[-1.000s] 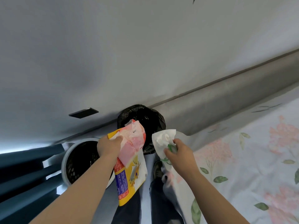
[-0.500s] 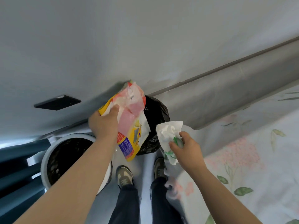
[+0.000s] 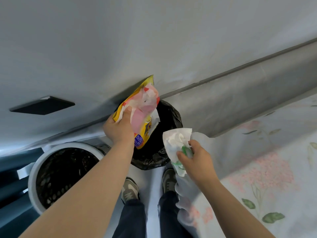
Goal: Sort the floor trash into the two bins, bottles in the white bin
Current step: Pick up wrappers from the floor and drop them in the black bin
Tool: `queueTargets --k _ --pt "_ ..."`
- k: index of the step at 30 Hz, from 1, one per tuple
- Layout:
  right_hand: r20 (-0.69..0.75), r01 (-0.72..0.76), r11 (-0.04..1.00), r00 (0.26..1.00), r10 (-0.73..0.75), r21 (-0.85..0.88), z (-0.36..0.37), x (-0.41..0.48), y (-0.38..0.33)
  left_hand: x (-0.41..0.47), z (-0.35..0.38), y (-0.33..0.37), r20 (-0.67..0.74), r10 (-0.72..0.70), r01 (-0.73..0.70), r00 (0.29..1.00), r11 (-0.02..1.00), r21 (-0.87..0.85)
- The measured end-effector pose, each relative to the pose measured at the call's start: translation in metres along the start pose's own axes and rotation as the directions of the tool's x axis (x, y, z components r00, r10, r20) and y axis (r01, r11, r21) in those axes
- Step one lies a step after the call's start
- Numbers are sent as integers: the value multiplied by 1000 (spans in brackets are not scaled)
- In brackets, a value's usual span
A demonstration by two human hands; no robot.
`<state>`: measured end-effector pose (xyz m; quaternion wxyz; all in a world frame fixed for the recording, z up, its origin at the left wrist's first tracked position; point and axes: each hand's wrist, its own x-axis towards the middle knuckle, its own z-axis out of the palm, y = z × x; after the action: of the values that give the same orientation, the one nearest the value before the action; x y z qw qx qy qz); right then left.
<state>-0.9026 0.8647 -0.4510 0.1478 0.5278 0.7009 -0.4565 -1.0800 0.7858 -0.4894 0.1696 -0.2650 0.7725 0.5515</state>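
Observation:
My left hand (image 3: 118, 127) grips a bundle of wrappers (image 3: 143, 110): a yellow snack bag with pink and white plastic on top. It hangs over the black-bagged bin (image 3: 171, 115) by the wall. My right hand (image 3: 197, 160) pinches a crumpled white tissue with a green-printed wrapper (image 3: 176, 145), just right of that bin's opening. The white bin (image 3: 34, 172), lined with a dark bag, stands to the left under my left forearm. No bottle shows in either hand.
My two shoes (image 3: 130, 189) stand just in front of the bins. A bed with a floral sheet (image 3: 265, 169) fills the right side. A grey wall with a skirting strip (image 3: 240, 69) runs behind the bins. Dark blue slats (image 3: 10, 169) lie at far left.
My left hand has raised the wrapper bundle up and to the right, from beside the white bin to over the black-bagged bin. My right hand with the tissue has stayed near the bin's right edge.

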Motion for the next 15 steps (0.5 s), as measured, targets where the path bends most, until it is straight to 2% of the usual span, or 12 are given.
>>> queueTargets --k 3,6,8,12,15 --pt "4 -13 1000 1000 13 0 8 6 5 3 5 -16 25 14 -15 1000 1000 16" --pt "-1 -23 1000 1000 23 -14 14 11 8 8 1 -36 139 65 -93 988 975 203" --pt "-5 -20 999 1000 20 -34 17 14 8 14 -4 -47 221 57 -132 974 930 343" --pt "-7 -12 997 1000 12 -75 23 19 3 21 -18 -55 335 -20 -152 942 864 479" --pt "-2 9 988 1000 -9 -154 28 22 -4 22 -34 -59 376 56 -287 925 753 592"
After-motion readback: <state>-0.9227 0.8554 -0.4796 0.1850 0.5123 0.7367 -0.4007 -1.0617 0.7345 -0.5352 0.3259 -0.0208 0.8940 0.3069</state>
